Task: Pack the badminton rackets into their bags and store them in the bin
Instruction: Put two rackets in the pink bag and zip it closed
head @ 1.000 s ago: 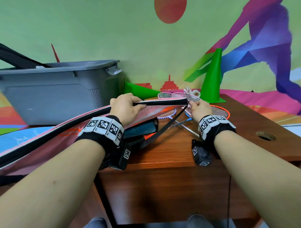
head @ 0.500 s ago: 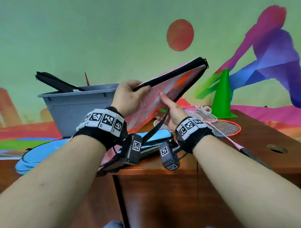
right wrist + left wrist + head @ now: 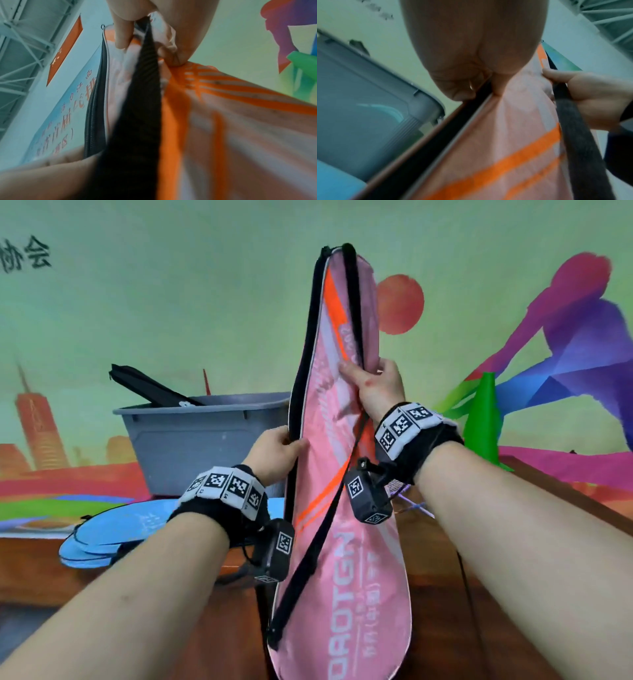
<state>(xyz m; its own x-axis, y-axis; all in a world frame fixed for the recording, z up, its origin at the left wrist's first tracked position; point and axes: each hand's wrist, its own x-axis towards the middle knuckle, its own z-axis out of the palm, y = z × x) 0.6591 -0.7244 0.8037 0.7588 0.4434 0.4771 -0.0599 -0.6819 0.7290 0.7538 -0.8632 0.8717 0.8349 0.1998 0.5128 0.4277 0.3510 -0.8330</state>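
Note:
A pink racket bag (image 3: 346, 542) with orange stripes and a black strap (image 3: 318, 546) stands upright in front of me, narrow end up. My left hand (image 3: 279, 451) pinches its black zip edge (image 3: 471, 108) at mid height. Higher up, my right hand (image 3: 375, 386) grips the bag's right side together with the strap (image 3: 142, 67). Behind on the left stands the grey bin (image 3: 205, 446), with a black bag (image 3: 150, 386) sticking out of it. Part of a racket head (image 3: 397, 486) shows behind my right wrist.
Blue racket bags (image 3: 113, 532) lie on the brown table (image 3: 534, 542) left of the pink one. A green cone (image 3: 484, 422) stands at the back right against the painted wall.
The pink bag has swung up from lying nearly flat over the table to upright. My right hand has moved from the bag's lower face to a high grip on its right side.

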